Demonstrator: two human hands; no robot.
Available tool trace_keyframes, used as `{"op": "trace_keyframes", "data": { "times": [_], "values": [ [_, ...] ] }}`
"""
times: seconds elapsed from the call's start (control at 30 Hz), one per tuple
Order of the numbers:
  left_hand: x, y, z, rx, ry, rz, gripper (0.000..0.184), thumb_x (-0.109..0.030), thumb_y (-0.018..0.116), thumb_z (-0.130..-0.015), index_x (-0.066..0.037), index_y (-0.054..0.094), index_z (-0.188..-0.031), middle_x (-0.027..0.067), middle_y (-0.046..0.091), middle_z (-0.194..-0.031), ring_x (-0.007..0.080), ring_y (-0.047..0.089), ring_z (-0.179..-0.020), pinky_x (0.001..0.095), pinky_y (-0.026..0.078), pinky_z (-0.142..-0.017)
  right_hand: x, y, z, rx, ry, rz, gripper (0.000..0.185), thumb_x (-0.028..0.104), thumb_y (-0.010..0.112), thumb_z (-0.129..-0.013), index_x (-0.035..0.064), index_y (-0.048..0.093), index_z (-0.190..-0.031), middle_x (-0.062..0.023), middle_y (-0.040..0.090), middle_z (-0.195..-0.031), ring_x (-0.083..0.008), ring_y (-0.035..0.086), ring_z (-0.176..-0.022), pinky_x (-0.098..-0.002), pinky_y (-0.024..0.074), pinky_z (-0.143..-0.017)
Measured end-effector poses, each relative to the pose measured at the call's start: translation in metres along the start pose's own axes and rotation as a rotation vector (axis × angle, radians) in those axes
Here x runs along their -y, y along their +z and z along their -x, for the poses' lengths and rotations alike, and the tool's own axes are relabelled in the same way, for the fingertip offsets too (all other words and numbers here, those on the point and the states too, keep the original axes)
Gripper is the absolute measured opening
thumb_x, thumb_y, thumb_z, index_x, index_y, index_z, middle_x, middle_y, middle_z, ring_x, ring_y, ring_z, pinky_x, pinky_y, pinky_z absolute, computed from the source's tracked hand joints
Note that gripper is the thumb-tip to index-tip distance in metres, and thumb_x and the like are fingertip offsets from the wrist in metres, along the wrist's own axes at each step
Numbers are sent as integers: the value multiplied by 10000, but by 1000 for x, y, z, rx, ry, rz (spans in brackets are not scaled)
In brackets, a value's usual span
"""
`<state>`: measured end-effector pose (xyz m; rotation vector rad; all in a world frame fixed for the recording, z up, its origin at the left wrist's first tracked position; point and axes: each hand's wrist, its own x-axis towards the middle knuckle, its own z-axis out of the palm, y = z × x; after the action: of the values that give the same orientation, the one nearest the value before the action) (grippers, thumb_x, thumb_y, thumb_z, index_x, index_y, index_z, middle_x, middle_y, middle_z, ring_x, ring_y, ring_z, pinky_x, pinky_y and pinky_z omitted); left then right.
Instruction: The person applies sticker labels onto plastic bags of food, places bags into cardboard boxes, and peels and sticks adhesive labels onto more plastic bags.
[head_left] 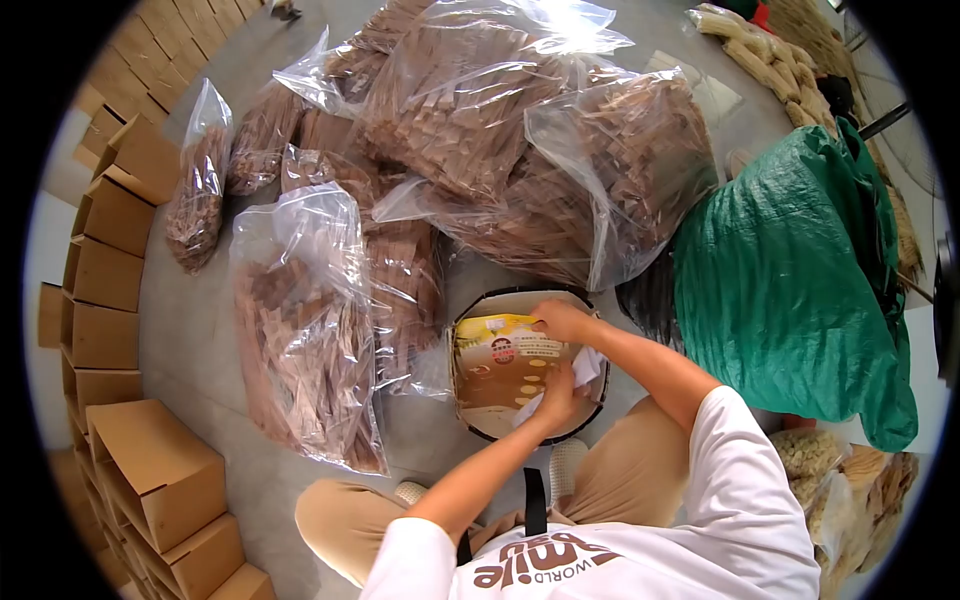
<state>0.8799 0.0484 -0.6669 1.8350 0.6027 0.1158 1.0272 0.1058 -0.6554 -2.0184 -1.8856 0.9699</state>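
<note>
In front of my knees stands a low octagonal container (470, 425) with a dark rim. Inside it is a printed plastic packaging bag (500, 352), yellow along its top edge with a brown lower part and a round red mark. My right hand (565, 320) pinches the bag's upper right corner. Lower down, my left hand (558, 395) is closed at the bag's right edge, its fingertips partly hidden. Crumpled white material (588, 370) lies beside both hands, and I cannot make out whether it is paper or cloth.
Clear bags of brown dried strips (450, 120) are heaped ahead, with another bag (305, 340) nearer on the left. A green woven sack (790, 280) stands close on the right. Open cardboard boxes (155, 450) line the left side. Bagged pale material (810, 455) sits at the lower right.
</note>
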Motion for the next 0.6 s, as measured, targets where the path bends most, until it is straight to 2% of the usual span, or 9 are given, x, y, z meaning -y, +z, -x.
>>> {"op": "trace_keyframes", "data": {
  "times": [0.03,0.1,0.17,0.2,0.23,0.33,0.43,0.53,0.6],
  "values": [
    [4,3,-1,-187,21,25,429,-136,669,-692,32,396,-977,267,449,-991,396,435,-964,419,358,-811,-2,2,0,-20,27,-5,185,162,554,-732,-1,618,-790,-223,585,-789,-376,561,-780,-444,432,-702],
    [19,4,3,-119,-101,56,556,-259,624,-753,41,353,-1134,270,423,-1097,392,388,-1067,464,310,-895,-1,-7,-2,20,91,-5,192,173,550,-745,13,628,-817,-215,589,-836,-367,561,-805,-438,433,-717],
    [39,11,18,161,-51,-511,719,-399,514,-814,34,206,-1298,257,326,-1266,391,282,-1205,535,211,-971,-4,-7,-1,58,161,2,200,184,546,-758,27,637,-843,-207,593,-884,-358,562,-829,-432,435,-732],
    [41,10,19,345,-181,-547,779,-465,411,-844,8,67,-1359,227,197,-1375,372,151,-1291,589,107,-994,-7,-1,0,-66,62,38,219,204,548,-766,45,643,-883,-186,583,-963,-340,556,-876,-420,437,-749],
    [43,10,19,340,-182,-549,779,-465,411,-844,8,67,-1359,227,197,-1375,372,151,-1291,589,107,-994,-11,4,-1,-192,-39,71,241,224,550,-774,62,649,-922,-165,572,-1042,-321,549,-922,-408,439,-766],
    [44,-5,19,183,-125,-378,747,-369,465,-848,-4,64,-1361,207,138,-1407,358,48,-1318,546,73,-1020,-6,1,0,-111,-9,134,267,242,544,-785,85,646,-976,-120,522,-1158,-292,518,-1004,-392,438,-788],
    [26,-41,10,88,78,-353,595,-245,483,-848,-15,226,-1332,211,230,-1375,363,219,-1275,478,182,-1023,3,-11,-4,-125,-151,242,265,239,530,-788,78,643,-965,-107,510,-1170,-279,501,-1033,-396,442,-766],
    [-39,-124,13,527,4,-258,363,-60,527,-791,-42,493,-1152,182,524,-1130,334,507,-1019,381,432,-821,5,-21,-11,-232,-400,389,207,198,536,-759,87,658,-884,-128,580,-1031,-277,554,-932,-390,438,-769],
    [-57,-165,25,207,192,-238,378,-20,528,-777,-23,478,-1152,177,586,-999,355,547,-924,398,440,-776,43,-51,-10,-25,-222,303,166,177,542,-737,97,657,-826,-130,601,-921,-276,577,-848,-382,442,-749]
  ]
}}
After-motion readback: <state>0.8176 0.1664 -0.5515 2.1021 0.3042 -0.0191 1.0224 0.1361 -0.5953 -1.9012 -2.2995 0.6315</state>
